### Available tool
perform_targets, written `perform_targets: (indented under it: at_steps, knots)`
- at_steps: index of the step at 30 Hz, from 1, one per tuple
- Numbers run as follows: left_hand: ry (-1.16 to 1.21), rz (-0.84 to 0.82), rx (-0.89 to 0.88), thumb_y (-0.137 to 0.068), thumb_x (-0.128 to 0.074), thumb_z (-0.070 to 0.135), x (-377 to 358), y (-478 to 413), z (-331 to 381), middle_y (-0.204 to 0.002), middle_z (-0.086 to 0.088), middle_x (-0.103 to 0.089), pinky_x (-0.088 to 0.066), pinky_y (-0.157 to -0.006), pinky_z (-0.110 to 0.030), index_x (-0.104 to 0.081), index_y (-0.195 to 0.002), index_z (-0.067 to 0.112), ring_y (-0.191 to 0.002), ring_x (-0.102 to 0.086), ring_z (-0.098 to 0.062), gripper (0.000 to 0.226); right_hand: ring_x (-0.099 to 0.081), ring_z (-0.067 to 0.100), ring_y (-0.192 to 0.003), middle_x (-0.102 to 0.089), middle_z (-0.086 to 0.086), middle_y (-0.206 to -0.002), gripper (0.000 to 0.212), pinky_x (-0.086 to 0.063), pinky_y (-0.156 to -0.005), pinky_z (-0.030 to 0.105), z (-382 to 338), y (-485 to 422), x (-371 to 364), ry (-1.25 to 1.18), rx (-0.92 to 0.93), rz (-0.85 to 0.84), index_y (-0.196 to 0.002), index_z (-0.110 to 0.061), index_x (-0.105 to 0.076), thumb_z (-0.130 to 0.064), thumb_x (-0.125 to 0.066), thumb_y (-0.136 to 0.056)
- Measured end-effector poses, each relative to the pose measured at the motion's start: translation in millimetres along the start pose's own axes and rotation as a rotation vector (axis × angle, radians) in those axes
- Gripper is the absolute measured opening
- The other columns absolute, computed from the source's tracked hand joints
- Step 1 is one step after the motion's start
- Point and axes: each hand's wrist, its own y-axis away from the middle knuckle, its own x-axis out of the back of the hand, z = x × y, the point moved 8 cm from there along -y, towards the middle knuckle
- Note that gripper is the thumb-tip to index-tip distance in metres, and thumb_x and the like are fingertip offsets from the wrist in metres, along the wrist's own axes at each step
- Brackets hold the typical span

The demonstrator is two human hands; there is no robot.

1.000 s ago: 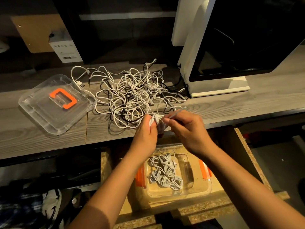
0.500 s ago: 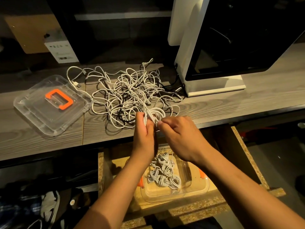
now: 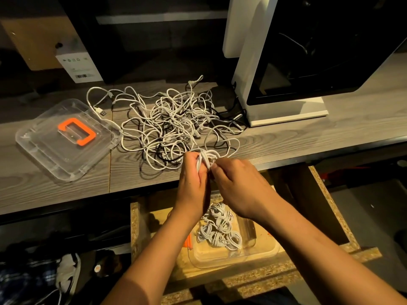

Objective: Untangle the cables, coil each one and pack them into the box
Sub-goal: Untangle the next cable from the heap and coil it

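since a second ago, the free tail that stood out above the right hand [image 3: 240, 188] has gone from sight; it is judged to have been wound round the waist of the small coil [image 3: 206, 158], so this cable is taken to be nearly tied off.

from left to right: the clear lid [image 3: 66, 139], with its orange handle, is laid flat on the desk [image 3: 66, 194], where it lay before. its right edge is overlapped by the tangle of cables [image 3: 171, 124], which is spread wide and largely unsorted; at least one dark strand is mixed among the white. at the desk's front edge the left hand [image 3: 193, 183] is curled round the small coil and clamped on it, while the coil's wrap is pinched by the right hand's fingertips. below the hands, the box [image 3: 259, 258] is set on a wooden ledge, with several finished coils [image 3: 220, 232] lying in it.

the held coil is judged ready to be dropped into the box next; most of the task remains.
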Motion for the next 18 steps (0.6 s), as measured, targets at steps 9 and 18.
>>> perform_targets:
  at_steps: [9,18]
  knots:
    - [0.011,0.004,0.012,-0.086,-0.028,0.017,3.3,-2.6,-5.0,-0.087,0.002,-0.047,-0.037,-0.068,-0.015,-0.036,-0.095,0.026,-0.078,-0.045,-0.008,0.016,-0.062,0.021,-0.051,-0.064,0.009,-0.061,0.021,-0.055,-0.057,0.044,24.9,-6.7,5.1,-0.585,-0.192,0.094,-0.075,-0.006,-0.060,-0.023,-0.073,-0.079]
    - [0.008,-0.106,-0.004,-0.086,-0.034,0.016,1.0,-1.2,-8.9,-0.094,-0.013,-0.050,-0.039,-0.070,-0.022,-0.042,-0.091,0.026,-0.081,-0.048,-0.017,0.014,-0.067,0.011,-0.094,-0.069,-0.001,-0.101,0.043,-0.056,-0.079,0.026,31.1,-16.5,-6.7,-0.725,-0.052,-0.048,-0.115,-0.017,-0.064,-0.014,-0.072,-0.073]
